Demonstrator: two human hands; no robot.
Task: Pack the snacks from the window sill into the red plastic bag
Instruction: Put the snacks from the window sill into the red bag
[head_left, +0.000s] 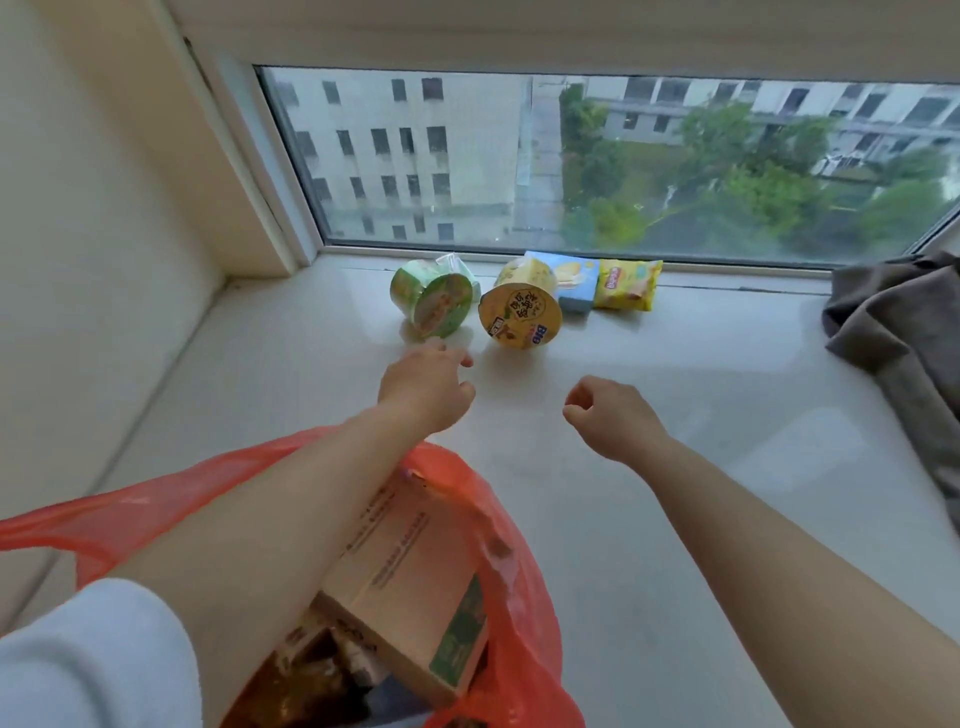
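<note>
Snacks on the window sill (675, 395): four remain in a row against the glass. Just beyond my left hand (426, 387), whose fingers are extended and relaxed, holding nothing, lies the green noodle cup (431, 301), tipped on its side with its lid facing me. Just right of those fingertips, slightly farther off, lies the yellow noodle cup (519, 312), also tipped lid-forward. Beyond it stand a blue snack box (574, 283) and, touching its right side, a yellow chip packet (628, 286). My right hand (608, 415) hovers nearer me, fingers loosely curled around nothing, well short of every item. The red plastic bag (514, 545) gapes under my left forearm, already holding a brown carton (410, 582). I judge the cups light but crushable, with thin walls and a slick film lid; take each around the rigid rim band, not the lid. The chip packet looks soft and air-filled, best pinched at a sealed edge. A grey cloth (904, 322) lies far right.
</note>
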